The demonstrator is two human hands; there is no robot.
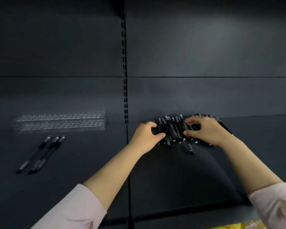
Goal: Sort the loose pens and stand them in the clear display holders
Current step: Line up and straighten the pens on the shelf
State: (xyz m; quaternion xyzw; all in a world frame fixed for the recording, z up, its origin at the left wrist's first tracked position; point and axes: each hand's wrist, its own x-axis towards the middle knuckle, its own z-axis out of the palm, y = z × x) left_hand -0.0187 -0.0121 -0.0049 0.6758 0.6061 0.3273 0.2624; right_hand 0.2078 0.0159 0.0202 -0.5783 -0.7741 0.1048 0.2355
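Observation:
A heap of several black pens lies on the dark shelf against the back wall, right of the centre upright. My left hand grips the heap's left side, thumb underneath and fingers curled over the pens. My right hand grips the right side the same way, covering some pens. Two clear display holders with rows of holes stand at the back left, holding nothing. Three pens lie side by side on the shelf in front of the holders.
A slotted vertical upright divides the back panel, and a seam runs down the shelf below it. Something yellow shows at the bottom right edge. Pale sleeves cover both my upper forearms.

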